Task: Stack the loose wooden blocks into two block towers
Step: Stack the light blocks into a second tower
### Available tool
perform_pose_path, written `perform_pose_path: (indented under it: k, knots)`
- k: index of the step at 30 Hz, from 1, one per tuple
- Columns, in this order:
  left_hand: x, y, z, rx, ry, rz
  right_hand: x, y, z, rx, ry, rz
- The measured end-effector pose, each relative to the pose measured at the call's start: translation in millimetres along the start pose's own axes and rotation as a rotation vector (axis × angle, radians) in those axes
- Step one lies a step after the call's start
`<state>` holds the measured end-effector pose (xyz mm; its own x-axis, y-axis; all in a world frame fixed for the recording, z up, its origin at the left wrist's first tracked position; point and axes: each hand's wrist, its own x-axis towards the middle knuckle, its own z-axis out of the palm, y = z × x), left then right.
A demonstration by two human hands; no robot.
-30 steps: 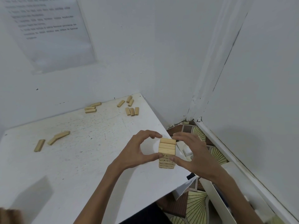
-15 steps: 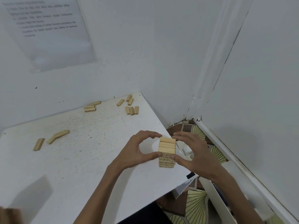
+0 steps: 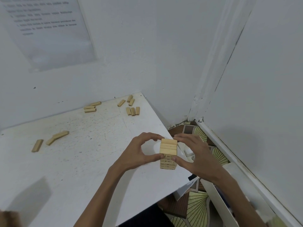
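A block tower [image 3: 168, 154] of several layers stands near the right edge of the white table [image 3: 85, 161]. My left hand [image 3: 139, 153] cups its left side, thumb and fingers pressed against the upper layers. On the other side my right hand [image 3: 195, 156] does the same, thumb on the front face. Loose wooden blocks lie scattered: three side by side [image 3: 133, 111] at the far corner, three more [image 3: 127, 100] just behind them, a small group [image 3: 91, 107] by the back wall, and three [image 3: 50, 140] at the left.
The table sits in a room corner, walls at the back and right. A printed sheet [image 3: 47, 30] hangs on the back wall. Patterned floor [image 3: 196, 208] and white panels [image 3: 218, 203] lie beyond the table's right edge. A blurred brown shape [image 3: 9, 218] shows at the bottom left.
Both hands have stayed around the tower, barely shifting. The loose blocks lie where they were.
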<state>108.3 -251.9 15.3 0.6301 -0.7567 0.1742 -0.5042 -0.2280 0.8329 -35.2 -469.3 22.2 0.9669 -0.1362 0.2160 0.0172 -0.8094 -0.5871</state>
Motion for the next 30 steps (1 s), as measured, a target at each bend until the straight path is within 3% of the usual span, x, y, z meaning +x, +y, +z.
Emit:
perform_pose_path:
  k: [9,14,19,30]
  knots:
    - [-7,5,-7,-0.01,-0.021,-0.004,-5,-4,-10,0.016,0.005,0.071]
    - [-22,11,-26,0.004,0.013,-0.022,-4,-22,-18,-0.006,0.016,0.014]
    - [-41,17,-54,0.046,0.123,-0.082,15,-60,-21,-0.021,0.039,-0.08]
    - [-76,-1,-120,0.254,0.404,-0.306,67,-159,14,-0.124,-0.152,-0.018]
